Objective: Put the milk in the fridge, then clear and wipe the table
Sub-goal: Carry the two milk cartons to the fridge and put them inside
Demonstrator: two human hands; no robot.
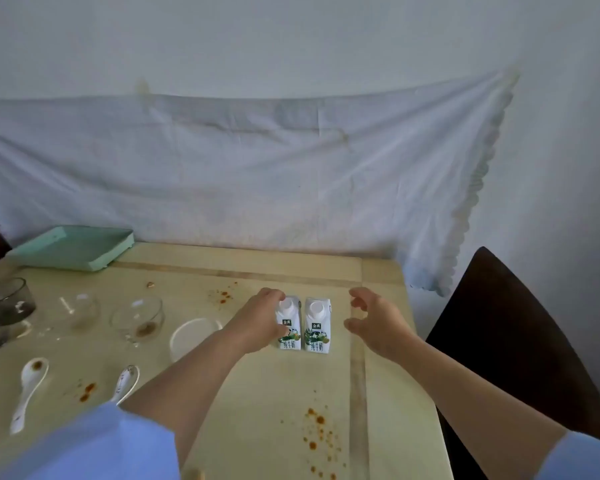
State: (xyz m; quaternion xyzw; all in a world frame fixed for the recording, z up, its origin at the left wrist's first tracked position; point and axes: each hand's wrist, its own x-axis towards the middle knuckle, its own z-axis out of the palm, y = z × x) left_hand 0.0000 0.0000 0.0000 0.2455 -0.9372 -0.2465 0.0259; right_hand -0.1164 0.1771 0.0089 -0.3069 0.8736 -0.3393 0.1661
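Two small milk cartons stand upright side by side at the centre of the frame, on a pale wooden table (pixel 278 393), with only a thin gap between them. The left hand (pixel 257 320) grasps the left milk carton (pixel 289 323), with the fingers curled over its top by the white cap and the thumb on the printed front. The right hand (pixel 374 317) holds nothing. Its fingers are spread and curved just to the right of the right milk carton (pixel 317 325), and it does not touch the carton.

The likeliest slip is at the cartons themselves. They stand so close that tilting the left one as it rises could knock its neighbour over. The high grip near the cap also lets that carton swing. If the right hand closes off-centre, it could push its carton into the other.

The left forearm crosses low over a round white dish (pixel 193 336) and a porcelain spoon (pixel 127 379) at lower left, so a careless pull back could drag them. Orange sauce spots (pixel 321 434) lie near the bottom edge, where a blue sleeve (pixel 94 445) could smear them.
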